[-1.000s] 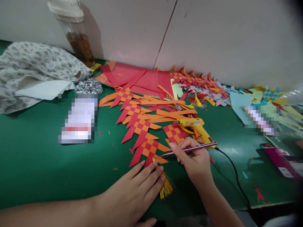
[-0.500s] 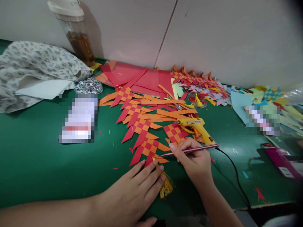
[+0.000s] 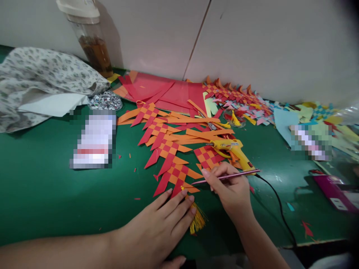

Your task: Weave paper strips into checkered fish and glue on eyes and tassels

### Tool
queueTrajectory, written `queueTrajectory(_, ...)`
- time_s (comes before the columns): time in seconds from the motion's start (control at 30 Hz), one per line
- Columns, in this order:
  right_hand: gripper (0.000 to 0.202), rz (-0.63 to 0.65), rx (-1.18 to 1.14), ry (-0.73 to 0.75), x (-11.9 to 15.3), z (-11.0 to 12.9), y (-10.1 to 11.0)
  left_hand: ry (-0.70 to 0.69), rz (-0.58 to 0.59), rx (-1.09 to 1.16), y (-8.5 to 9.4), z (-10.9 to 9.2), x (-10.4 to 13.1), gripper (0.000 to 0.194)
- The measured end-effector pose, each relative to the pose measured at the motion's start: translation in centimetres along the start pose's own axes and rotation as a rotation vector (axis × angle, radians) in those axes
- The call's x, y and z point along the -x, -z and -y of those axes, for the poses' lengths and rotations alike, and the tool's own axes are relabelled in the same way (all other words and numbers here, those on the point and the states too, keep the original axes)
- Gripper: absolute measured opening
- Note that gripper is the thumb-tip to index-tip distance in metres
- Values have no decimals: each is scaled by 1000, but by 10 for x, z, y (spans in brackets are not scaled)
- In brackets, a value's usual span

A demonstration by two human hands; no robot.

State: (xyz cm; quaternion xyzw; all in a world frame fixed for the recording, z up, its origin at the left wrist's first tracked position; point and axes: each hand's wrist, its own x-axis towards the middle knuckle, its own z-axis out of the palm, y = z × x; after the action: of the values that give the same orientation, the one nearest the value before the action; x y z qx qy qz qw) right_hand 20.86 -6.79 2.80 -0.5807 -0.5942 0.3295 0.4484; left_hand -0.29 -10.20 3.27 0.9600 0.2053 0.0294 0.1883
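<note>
My left hand (image 3: 165, 218) lies flat with its fingers stretched out, pressing on the lower end of a woven red and orange paper chain (image 3: 168, 147) and the yellow tassel (image 3: 198, 218) there. The tassel's threads spread out beyond the fingertips. In my right hand (image 3: 231, 190) is a slim pink pointed tool (image 3: 241, 174), held like a pen. Its tip points left, close to the tassel's knotted top. Just behind my right hand are a separate red and orange woven paper piece (image 3: 206, 158) and a yellow glue gun (image 3: 237, 152).
A black cord (image 3: 276, 194) runs from the glue gun to the table's front edge. A phone (image 3: 94, 140) lies left, near a patterned cloth (image 3: 47, 82) and a drink bottle (image 3: 95, 46). Red sheets (image 3: 171, 91) and colored paper pieces line the wall. A purple object (image 3: 332, 192) lies right.
The pink tool's tip has drawn back slightly to the right from the tassel's top. My left hand and the paper chain stay in place.
</note>
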Motion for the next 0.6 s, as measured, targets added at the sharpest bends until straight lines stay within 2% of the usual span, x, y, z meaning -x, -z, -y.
queueTrajectory(0.37, 32, 3, 71, 52, -1, 0, -1, 13, -5, 52, 0, 0, 1, 61)
queueTrajectory(0.6, 33, -3, 13, 34, 0, 1, 0, 18, 0, 36, -2, 0, 1, 61)
